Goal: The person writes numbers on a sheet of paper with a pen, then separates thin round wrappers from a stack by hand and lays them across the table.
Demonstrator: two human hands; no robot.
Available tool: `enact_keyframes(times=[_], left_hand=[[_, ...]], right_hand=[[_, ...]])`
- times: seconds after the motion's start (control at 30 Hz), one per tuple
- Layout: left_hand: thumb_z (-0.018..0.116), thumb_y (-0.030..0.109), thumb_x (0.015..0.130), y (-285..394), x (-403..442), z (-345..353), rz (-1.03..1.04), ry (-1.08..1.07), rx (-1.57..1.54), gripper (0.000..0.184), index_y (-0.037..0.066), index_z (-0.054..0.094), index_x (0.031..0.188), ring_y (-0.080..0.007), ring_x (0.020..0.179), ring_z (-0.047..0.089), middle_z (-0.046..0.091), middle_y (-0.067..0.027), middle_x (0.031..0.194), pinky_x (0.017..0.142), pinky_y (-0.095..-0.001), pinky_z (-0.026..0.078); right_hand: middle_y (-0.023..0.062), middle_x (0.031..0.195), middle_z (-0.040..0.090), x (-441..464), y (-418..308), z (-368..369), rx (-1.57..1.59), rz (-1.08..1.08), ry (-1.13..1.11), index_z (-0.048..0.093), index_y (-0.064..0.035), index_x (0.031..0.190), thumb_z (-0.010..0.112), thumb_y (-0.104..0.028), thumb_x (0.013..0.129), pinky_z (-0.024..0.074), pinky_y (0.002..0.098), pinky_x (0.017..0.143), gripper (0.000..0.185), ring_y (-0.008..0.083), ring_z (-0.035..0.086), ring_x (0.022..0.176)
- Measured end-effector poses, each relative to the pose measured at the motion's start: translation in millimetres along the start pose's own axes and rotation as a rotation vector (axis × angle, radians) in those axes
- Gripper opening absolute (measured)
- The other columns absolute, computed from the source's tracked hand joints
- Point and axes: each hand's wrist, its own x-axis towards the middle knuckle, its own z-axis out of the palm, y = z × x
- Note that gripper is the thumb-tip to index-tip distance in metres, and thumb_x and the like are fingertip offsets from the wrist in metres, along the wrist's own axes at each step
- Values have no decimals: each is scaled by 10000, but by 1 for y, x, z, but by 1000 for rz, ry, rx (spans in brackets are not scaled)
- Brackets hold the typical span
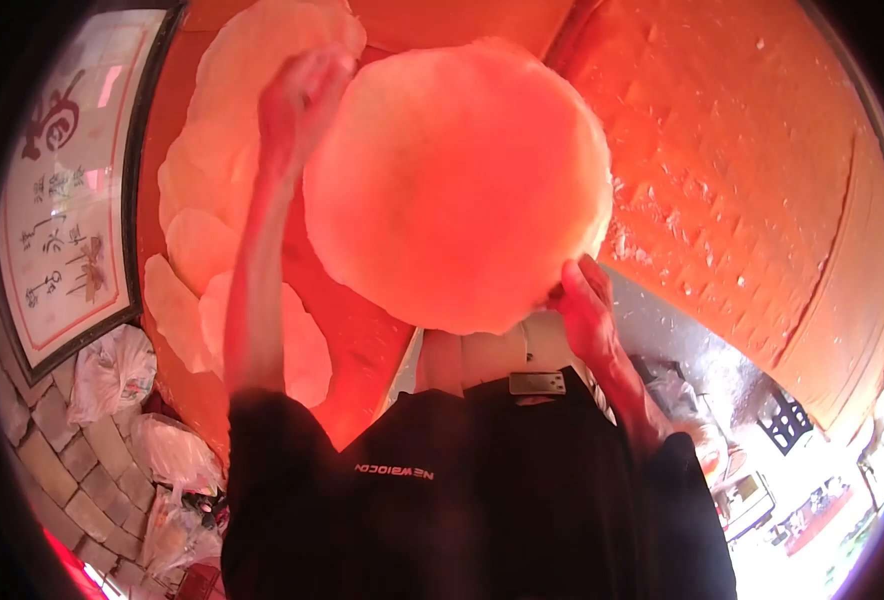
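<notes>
**Wide, thin round sheet held out over the near edge of the orange table**

Tearing looks like the chief risk: the sheet seems thin, and the right hand takes hold of only a small patch of rim. A sharp tug there, or the two hands pulling unevenly, could split it. The near part also reaches beyond the table's near edge, in front of the person's black shirt, so it could sag, fold or slip off if that hold loosened. To the left, the far rim lies close to overlapping pale sheets spread along the table's left edge; if the surfaces are tacky, they could catch and crease.

The right hand pinches the sheet's near-right rim, thumb on top and the other fingers curled in beneath, with little gap between them. The left hand is at the far-left rim, its fingers bent in towards the palm rather than spread. It is blurred, so I cannot tell whether it grips the rim or merely touches it. Nor can I tell whether any of the sheet rests on the table.
</notes>
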Motion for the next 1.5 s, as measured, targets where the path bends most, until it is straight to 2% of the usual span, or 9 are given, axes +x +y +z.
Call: enact_keyframes(times=[0.17,0.4,0.6,0.73,0.83,0.97,1.2,1.3,1.5], left_hand=[[651,168,882,121,-126,50,-3,-545,-398,453,5,513,1281,-201,1157,510,553,-88,1234,969,-344,406],[636,162,895,108,-171,88,-329,-379,-729,291,-8,591,1127,-110,913,584,619,-37,987,787,-257,460],[611,143,904,82,-179,97,-427,-197,-623,168,18,595,794,0,604,355,426,100,651,502,-213,289],[633,165,888,74,-188,121,-686,-131,-800,157,38,602,801,-13,611,404,469,65,656,514,-214,316],[643,210,883,83,-184,139,-55,68,-368,183,38,598,837,-32,648,468,502,37,664,553,-233,374],[648,217,881,82,-175,84,-343,-214,-409,212,41,620,996,-64,707,557,588,14,735,644,-266,456],[627,135,909,70,-227,-110,-335,825,-514,216,95,624,697,-42,537,483,530,64,619,487,-192,388],[556,107,938,34,-315,-155,-354,963,-770,229,17,582,1147,-153,902,632,642,-52,1039,762,-292,531],[628,170,895,-118,-588,-90,-781,1321,-649,288,-18,594,1110,-195,936,615,631,-105,1063,806,-341,521]], right_hand=[[81,865,645,10,-9,20,-253,-64,-102,561,13,1100,599,-284,912,498,286,719,353,147,618,812],[96,918,644,13,-2,3,-161,-122,-87,580,25,1067,581,-234,874,508,298,745,322,166,622,846],[83,923,636,14,-1,-19,-127,-87,9,554,16,1104,543,-361,917,512,295,685,422,169,617,779],[70,905,646,21,14,-21,-414,-330,41,561,17,1083,710,-243,829,507,296,646,393,132,610,783],[70,921,653,19,15,-11,-620,-411,204,566,27,1090,758,-130,777,504,286,675,399,122,607,809],[58,868,655,31,17,-23,-452,-409,88,600,13,1036,734,-67,780,494,269,636,299,125,603,767],[15,723,632,32,14,-35,-451,-349,46,636,-9,967,737,-35,758,397,200,516,234,51,522,569],[11,727,628,41,23,-44,-480,-378,56,642,-5,942,740,-46,759,399,215,508,212,64,523,564],[4,720,605,38,19,-38,-509,-332,48,634,-31,946,691,-154,835,390,231,527,175,81,520,590]])
